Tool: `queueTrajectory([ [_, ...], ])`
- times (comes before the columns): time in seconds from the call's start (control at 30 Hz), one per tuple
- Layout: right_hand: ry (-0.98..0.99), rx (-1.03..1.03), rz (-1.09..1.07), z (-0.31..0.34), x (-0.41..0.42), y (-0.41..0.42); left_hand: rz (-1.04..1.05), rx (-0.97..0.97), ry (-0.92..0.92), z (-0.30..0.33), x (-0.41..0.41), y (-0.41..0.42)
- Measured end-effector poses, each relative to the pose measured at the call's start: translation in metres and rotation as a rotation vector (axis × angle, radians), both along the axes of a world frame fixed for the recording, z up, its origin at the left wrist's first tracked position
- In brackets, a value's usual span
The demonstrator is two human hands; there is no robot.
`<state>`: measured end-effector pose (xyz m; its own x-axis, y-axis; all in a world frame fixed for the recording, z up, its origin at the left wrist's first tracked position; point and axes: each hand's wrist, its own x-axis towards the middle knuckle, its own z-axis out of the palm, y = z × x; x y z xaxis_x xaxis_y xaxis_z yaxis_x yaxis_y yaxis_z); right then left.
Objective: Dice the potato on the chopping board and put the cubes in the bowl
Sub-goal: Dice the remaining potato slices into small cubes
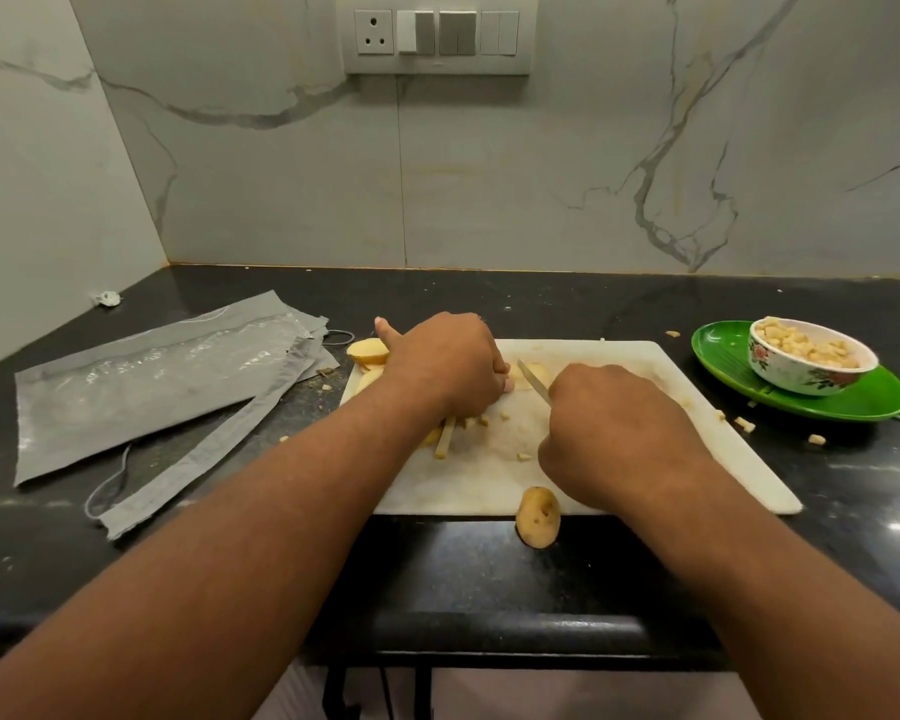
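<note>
Right hand (611, 433) grips knife (533, 380); left hand (445, 363) curled, holds potato strips (445, 436) on chopping board (697, 449). Bowl (806, 363) holds cubes.

Glossy black stone counter (489, 579), matt white chopping board (697, 423) (prob. plastic), shiny green plate (863, 402), glazed bowl (801, 379).

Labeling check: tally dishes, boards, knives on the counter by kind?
Bowl: 1
Green plate: 1
Chopping board: 1
Knife: 1
Total: 4
</note>
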<state>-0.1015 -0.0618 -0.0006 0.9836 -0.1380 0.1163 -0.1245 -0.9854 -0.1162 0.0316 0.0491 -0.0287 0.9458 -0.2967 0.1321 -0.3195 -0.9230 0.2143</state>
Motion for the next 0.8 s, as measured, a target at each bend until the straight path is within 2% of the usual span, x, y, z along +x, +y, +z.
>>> queueTrajectory([
  [0.2,0.064,-0.024,-0.013,0.014,-0.034,-0.004,-0.002,-0.06,0.009,0.001,0.0,0.002],
  [0.37,-0.056,-0.022,-0.014,0.017,-0.006,-0.001,-0.003,-0.082,0.003,0.002,-0.002,0.006],
  [0.5,-0.001,-0.006,0.012,0.004,0.005,0.005,0.011,-0.035,0.009,0.002,-0.003,0.002],
  [0.7,0.053,0.021,-0.032,0.005,-0.03,-0.004,0.011,-0.08,0.032,0.003,-0.004,0.004],
  [0.8,0.011,0.024,-0.038,0.009,-0.026,-0.005,0.013,-0.13,0.032,0.002,-0.003,0.007],
])
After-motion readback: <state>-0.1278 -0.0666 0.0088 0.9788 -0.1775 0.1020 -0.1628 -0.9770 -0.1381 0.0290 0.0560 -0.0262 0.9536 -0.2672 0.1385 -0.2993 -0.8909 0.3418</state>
